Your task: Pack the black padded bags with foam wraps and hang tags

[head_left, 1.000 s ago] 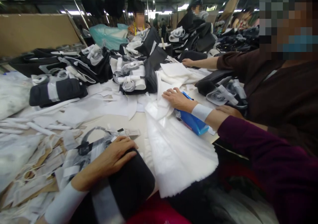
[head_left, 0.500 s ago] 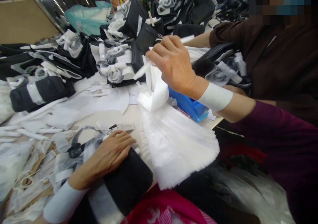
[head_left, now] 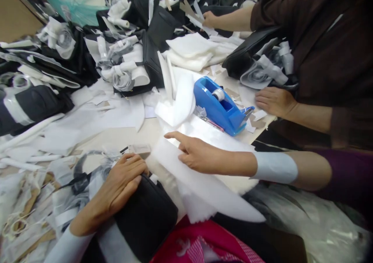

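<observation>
My left hand (head_left: 124,183) lies with its fingers over the top edge of a black bag (head_left: 147,216) at the table's near edge; it is not closed round the bag. A pale translucent strip runs along the bag's side. My right hand (head_left: 194,152) is over a white foam sheet (head_left: 210,189), its index finger stretched out and the other fingers partly curled. No grip on the sheet shows. That sheet lies slantwise across a stack of thin white sheets (head_left: 195,212). Beyond stand a curled white sheet (head_left: 182,100) and a blue tape dispenser (head_left: 224,109).
A co-worker in a brown top (head_left: 317,57) is at the right, one hand (head_left: 278,101) on the table and the other at white strips. Black bags (head_left: 154,57) with wrapped cords are piled at the back. Paper scraps and packets (head_left: 29,201) cover the left side.
My right hand has come down and nearer from its raised place. A foam sheet now lies across the stack. The view has tilted down; my left hand stays on the bag.
</observation>
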Tool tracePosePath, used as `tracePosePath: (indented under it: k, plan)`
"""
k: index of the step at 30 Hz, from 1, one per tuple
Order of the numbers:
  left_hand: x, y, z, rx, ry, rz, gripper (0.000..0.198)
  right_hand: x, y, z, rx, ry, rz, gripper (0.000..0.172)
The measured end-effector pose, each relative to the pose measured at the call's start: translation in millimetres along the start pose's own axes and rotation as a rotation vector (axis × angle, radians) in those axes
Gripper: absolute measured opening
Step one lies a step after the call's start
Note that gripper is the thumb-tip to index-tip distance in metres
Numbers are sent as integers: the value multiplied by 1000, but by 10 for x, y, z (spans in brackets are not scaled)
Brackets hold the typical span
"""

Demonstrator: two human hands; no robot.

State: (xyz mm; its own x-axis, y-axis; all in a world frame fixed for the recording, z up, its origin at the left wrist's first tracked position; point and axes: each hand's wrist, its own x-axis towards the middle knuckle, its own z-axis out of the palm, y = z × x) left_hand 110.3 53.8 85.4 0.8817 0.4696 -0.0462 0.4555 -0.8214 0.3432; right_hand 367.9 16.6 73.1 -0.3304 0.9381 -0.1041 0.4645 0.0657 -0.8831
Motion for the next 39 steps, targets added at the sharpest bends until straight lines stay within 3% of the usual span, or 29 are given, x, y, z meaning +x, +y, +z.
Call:
tracePosePath:
  k: [2,7,16,20,35,39]
  plan:
    - [-18,14,-20,-21,-7,-21,26,-11,75,61,20,-7,-34,77]
    - [-5,80,-62,-25,-17,-58,24,9,133,141,5,-72,-38,55]
    - [-25,-40,-42,-42,-73,-24,22,37,167,176,10,-112,24,56]
    - [2,2,-55,-61,-64,-7,22,108,163,185,9,-107,27,58]
    - [-162,114,-68,-47,112,-45,22,589,-37,517,201,-250,81,51]
    - [-233,-138,159,76,228,15,21,698,12,662,292,-315,57,46]
